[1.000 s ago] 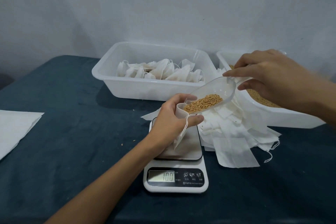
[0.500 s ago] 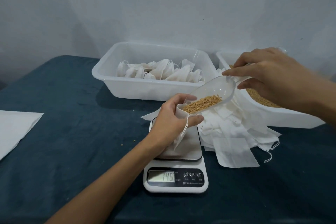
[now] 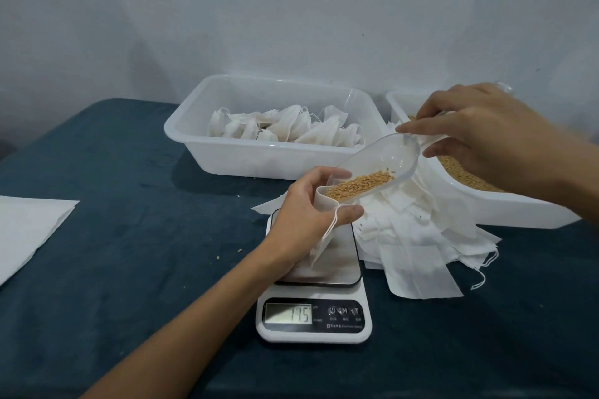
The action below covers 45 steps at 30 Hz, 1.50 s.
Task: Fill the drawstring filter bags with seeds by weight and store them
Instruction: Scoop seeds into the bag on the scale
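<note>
White plastic and brushed metal make up the scale [image 3: 313, 288], our landmark, and its display at the near edge is reading something like 175, though the digits are too faint for us to be sure. Just above its platter we are holding a filter bag [image 3: 319, 230] with our left hand [image 3: 306, 214], thumb and fingers curled round its rim to keep the mouth open while the bag's bottom is resting on the platter. Over that mouth we are tipping a clear scoop [image 3: 372, 168], its lip sitting inside the opening and the seeds [image 3: 359, 185] gathering at the low end. Our right hand [image 3: 486, 139], beyond and to the right of the scale, is pinching the scoop's handle.

To do this well, we judge we should be tilting gently and tapping out a few grains at a time, watching the display and keeping the left hand from pressing down on the platter.

Right of the scale, empty bags [image 3: 418, 236] are lying in a loose heap. Beyond it, a white tub [image 3: 259, 155] is holding filled bags, and further right the seed tub [image 3: 486, 214] is partly hidden by our right hand. How full the bag is we cannot tell, since our left hand is covering it.
</note>
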### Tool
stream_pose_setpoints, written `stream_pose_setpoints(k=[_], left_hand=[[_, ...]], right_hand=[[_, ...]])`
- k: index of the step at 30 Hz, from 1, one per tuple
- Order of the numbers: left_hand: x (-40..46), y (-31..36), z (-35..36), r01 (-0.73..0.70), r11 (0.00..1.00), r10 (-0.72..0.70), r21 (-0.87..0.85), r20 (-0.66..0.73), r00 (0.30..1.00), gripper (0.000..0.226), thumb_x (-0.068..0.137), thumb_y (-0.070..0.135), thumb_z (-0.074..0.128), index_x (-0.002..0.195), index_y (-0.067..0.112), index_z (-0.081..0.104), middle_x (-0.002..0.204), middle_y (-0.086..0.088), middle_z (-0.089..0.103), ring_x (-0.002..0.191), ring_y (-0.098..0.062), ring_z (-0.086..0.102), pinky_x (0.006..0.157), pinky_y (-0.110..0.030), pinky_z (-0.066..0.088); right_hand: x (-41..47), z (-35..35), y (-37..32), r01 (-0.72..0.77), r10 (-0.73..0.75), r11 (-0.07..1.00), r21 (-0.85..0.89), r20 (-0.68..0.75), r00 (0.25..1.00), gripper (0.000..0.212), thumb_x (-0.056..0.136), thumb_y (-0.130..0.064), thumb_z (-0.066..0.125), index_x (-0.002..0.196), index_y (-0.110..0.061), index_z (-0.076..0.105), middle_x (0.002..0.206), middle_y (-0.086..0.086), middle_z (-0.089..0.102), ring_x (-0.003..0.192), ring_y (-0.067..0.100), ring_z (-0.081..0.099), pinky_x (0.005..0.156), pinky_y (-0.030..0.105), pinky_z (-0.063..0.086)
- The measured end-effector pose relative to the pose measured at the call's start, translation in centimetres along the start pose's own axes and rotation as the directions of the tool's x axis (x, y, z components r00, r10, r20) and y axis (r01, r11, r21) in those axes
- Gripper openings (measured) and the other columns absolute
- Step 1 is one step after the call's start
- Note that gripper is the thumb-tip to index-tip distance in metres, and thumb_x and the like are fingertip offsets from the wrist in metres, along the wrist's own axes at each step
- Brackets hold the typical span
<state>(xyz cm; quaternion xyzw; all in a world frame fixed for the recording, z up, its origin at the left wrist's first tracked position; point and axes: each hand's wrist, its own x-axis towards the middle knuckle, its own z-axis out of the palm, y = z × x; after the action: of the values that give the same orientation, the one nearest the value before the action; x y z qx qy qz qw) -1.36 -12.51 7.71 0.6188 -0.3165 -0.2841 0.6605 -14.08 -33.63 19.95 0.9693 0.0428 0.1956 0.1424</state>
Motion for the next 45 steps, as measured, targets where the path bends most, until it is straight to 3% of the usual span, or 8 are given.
stream_pose_setpoints(k=[8, 17, 24, 30, 35, 38, 41, 45], left_hand=[[0.1, -0.1, -0.1, -0.008, 1.000, 0.008, -0.018, 0.006, 1.000, 0.048, 0.080, 0.006, 0.087, 0.119, 0.028, 0.069, 0.132, -0.003, 0.067, 0.111, -0.020, 0.073, 0.106, -0.048, 0.054], [0.2, -0.4, -0.1, -0.021, 0.999, 0.021, -0.027, 0.017, 1.000, 0.049, 0.081, 0.005, 0.087, 0.121, 0.025, 0.068, 0.131, -0.003, 0.067, 0.107, -0.019, 0.074, 0.100, -0.039, 0.058], [0.1, -0.4, -0.1, -0.013, 0.999, 0.014, -0.043, 0.021, 1.000, 0.049, 0.081, 0.005, 0.087, 0.122, 0.025, 0.069, 0.134, -0.005, 0.066, 0.116, -0.022, 0.070, 0.105, -0.045, 0.055], [0.1, -0.4, -0.1, -0.023, 0.999, 0.024, -0.050, 0.021, 0.999, 0.051, 0.079, 0.008, 0.088, 0.124, 0.023, 0.067, 0.131, -0.001, 0.069, 0.113, -0.023, 0.071, 0.104, -0.045, 0.056], [0.2, -0.7, -0.2, -0.026, 0.999, 0.027, -0.044, 0.024, 0.999, 0.049, 0.082, 0.004, 0.085, 0.124, 0.022, 0.066, 0.113, -0.002, 0.076, 0.104, -0.020, 0.074, 0.095, -0.035, 0.058], [0.3, -0.6, -0.2, -0.051, 0.997, 0.052, -0.055, 0.025, 0.998, 0.047, 0.082, 0.000, 0.084, 0.124, 0.015, 0.066, 0.104, -0.004, 0.075, 0.091, -0.013, 0.071, 0.082, -0.025, 0.056], [0.3, -0.6, -0.2, -0.063, 0.997, 0.064, -0.045, 0.018, 0.998, 0.045, 0.082, -0.001, 0.084, 0.121, 0.012, 0.066, 0.104, -0.005, 0.074, 0.088, -0.010, 0.069, 0.077, -0.022, 0.055], [0.4, -0.6, -0.1, -0.071, 0.997, 0.072, -0.037, 0.016, 0.997, 0.046, 0.082, -0.001, 0.084, 0.122, 0.010, 0.065, 0.105, -0.007, 0.074, 0.089, -0.010, 0.069, 0.080, -0.023, 0.057]], right_hand=[[0.0, -0.1, -0.1, -0.005, 0.005, 1.000, 0.000, 0.006, 1.000, 0.044, 0.078, -0.004, 0.082, 0.119, -0.018, 0.074, 0.099, 0.002, 0.067, 0.090, 0.034, 0.061, 0.086, 0.044, 0.039], [-0.1, -0.1, 0.0, -0.018, 0.018, 1.000, -0.001, 0.025, 1.000, 0.046, 0.078, -0.004, 0.083, 0.120, -0.019, 0.074, 0.098, 0.002, 0.067, 0.090, 0.034, 0.061, 0.086, 0.045, 0.041], [0.0, -0.6, -0.4, -0.042, 0.042, 0.999, 0.011, 0.052, 0.998, 0.044, 0.079, -0.003, 0.081, 0.121, -0.017, 0.074, 0.098, 0.004, 0.067, 0.090, 0.035, 0.060, 0.087, 0.045, 0.040], [-0.4, 0.1, -0.2, -0.168, 0.155, 0.977, 0.134, 0.108, 0.982, 0.041, 0.085, -0.008, 0.078, 0.123, -0.021, 0.073, 0.106, -0.002, 0.067, 0.099, 0.028, 0.059, 0.085, 0.036, 0.036], [-1.2, 1.0, 0.1, -0.303, 0.246, 0.907, 0.293, 0.215, 0.945, 0.037, 0.090, -0.012, 0.073, 0.123, -0.028, 0.071, 0.099, -0.022, 0.056, 0.093, 0.000, 0.051, 0.083, 0.024, 0.039], [-1.5, 1.1, 0.3, -0.335, 0.278, 0.872, 0.356, 0.200, 0.939, 0.034, 0.088, -0.008, 0.074, 0.119, -0.021, 0.073, 0.102, -0.014, 0.063, 0.092, -0.014, 0.053, 0.082, 0.003, 0.034], [-2.0, 1.0, 0.6, -0.348, 0.295, 0.858, 0.379, 0.192, 0.936, 0.033, 0.087, -0.005, 0.075, 0.116, -0.021, 0.073, 0.103, -0.010, 0.065, 0.090, -0.010, 0.055, 0.081, 0.000, 0.034], [-2.3, 0.9, 0.8, -0.340, 0.292, 0.857, 0.387, 0.179, 0.939, 0.033, 0.086, -0.007, 0.075, 0.118, -0.018, 0.073, 0.102, -0.011, 0.065, 0.096, -0.016, 0.055, 0.081, 0.000, 0.034]])
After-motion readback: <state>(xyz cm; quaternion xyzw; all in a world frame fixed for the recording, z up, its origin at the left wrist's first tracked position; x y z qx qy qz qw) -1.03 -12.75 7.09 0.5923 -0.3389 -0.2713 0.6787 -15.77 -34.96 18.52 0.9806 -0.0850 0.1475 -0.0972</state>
